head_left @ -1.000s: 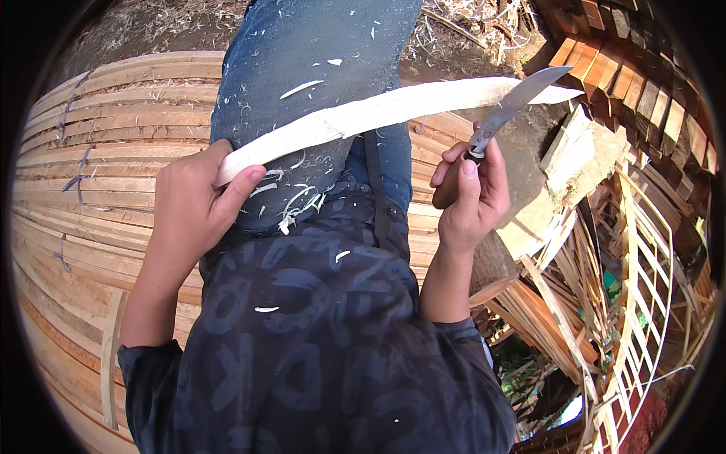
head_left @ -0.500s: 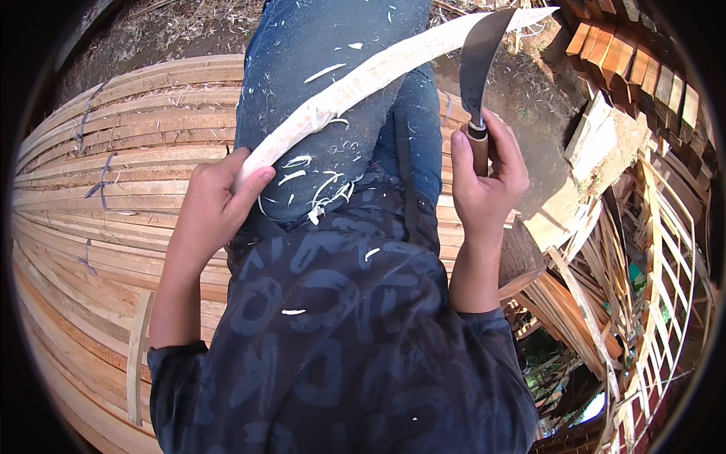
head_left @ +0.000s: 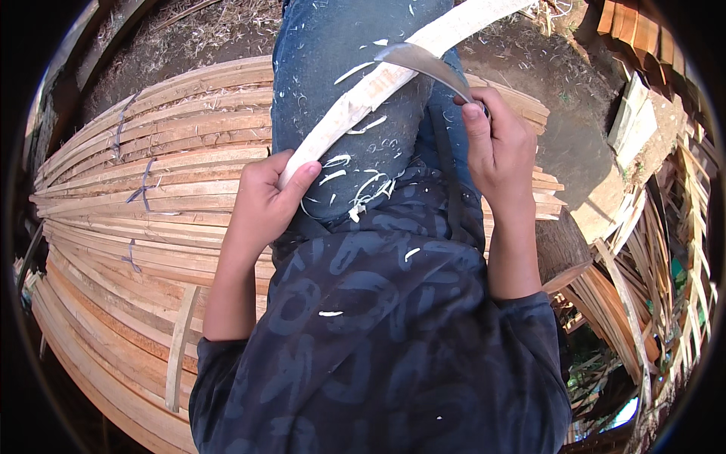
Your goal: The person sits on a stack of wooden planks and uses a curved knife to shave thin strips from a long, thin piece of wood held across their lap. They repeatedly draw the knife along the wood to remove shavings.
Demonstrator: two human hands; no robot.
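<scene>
at upper centre, the left hand [head_left: 268, 195] grips pale wood [head_left: 348, 112], the right hand [head_left: 502, 147] a curved knife [head_left: 423, 60], apparently shaving; the next stroke wants steadiness.

pale curved wooden stick [head_left: 354, 107] slants away rightward; curved-bladed knife [head_left: 428, 63] crosses its middle.

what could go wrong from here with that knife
The curved knife in the right hand crosses the pale wood piece above the jeans, so a slip might cut the leg.

The bare left hand grips the piece's near end; a stroke running down the wood could reach it.

No hand holds the piece's far end, so it may twist under the blade.
</scene>
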